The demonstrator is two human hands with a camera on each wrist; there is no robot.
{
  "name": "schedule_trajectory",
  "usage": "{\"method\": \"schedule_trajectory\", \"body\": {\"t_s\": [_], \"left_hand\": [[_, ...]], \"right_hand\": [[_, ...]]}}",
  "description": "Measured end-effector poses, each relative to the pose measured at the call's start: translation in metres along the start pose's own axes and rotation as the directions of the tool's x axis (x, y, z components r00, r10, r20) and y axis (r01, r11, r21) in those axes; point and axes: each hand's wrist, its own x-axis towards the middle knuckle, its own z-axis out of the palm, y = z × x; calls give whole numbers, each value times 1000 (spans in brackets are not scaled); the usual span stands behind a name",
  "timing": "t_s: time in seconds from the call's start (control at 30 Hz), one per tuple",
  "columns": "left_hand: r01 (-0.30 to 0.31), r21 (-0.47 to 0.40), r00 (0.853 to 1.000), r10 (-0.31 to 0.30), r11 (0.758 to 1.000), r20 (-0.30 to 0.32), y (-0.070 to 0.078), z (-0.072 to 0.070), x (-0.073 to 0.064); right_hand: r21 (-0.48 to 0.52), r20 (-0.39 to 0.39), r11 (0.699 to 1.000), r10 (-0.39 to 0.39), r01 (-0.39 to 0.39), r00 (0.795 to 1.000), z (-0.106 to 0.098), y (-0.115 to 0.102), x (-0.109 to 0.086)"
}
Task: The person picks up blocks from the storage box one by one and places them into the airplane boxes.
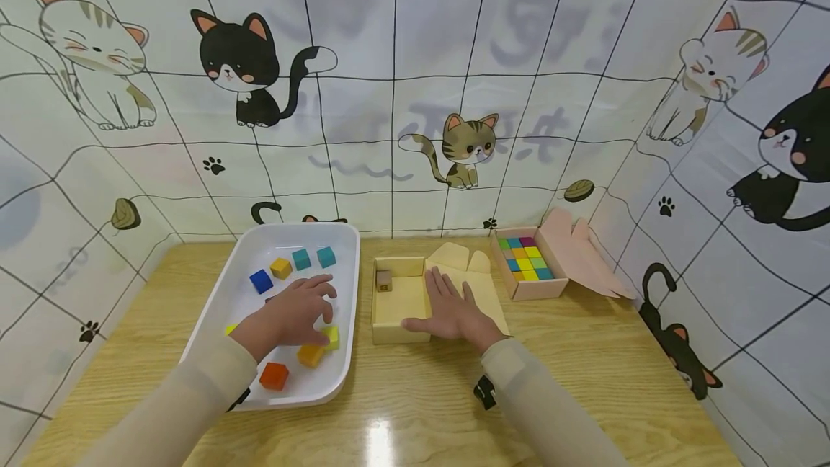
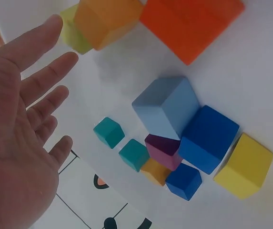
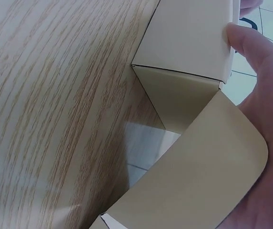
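My left hand hovers over the white tray with its fingers extended and nothing held. Close to its thumb lie a yellow-green block and an orange-yellow block; an orange-red block is nearer me. The left wrist view shows a light blue block, a purple block and a yellow block among others. My right hand, fingers spread, rests across the lid side of an opened cream cardboard box. One brownish cube sits in that box's far left corner.
At the back right stands a pink box, its lid folded open to the right, with rows of coloured blocks inside. A cat-patterned sheet walls in the wooden table behind and at both sides.
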Motion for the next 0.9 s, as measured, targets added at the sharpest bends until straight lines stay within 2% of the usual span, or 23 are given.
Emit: {"method": "schedule_trajectory", "body": {"t_s": [0.33, 0.67, 0.8, 0.9], "left_hand": [[19, -3, 1000, -19, 1000, 18, 4, 3, 0], [-25, 43, 1000, 24, 999, 20, 7, 5, 4], [-29, 66, 1000, 28, 997, 4, 4, 0, 5], [-18, 79, 999, 21, 997, -33, 1, -7, 4]], "right_hand": [[11, -10, 1000, -5, 5, 1000, 1, 0, -1], [7, -14, 1000, -10, 10, 1000, 0, 1, -1], [6, -15, 1000, -14, 14, 1000, 1, 2, -1], [3, -13, 1000, -14, 14, 1000, 1, 3, -1]]}}
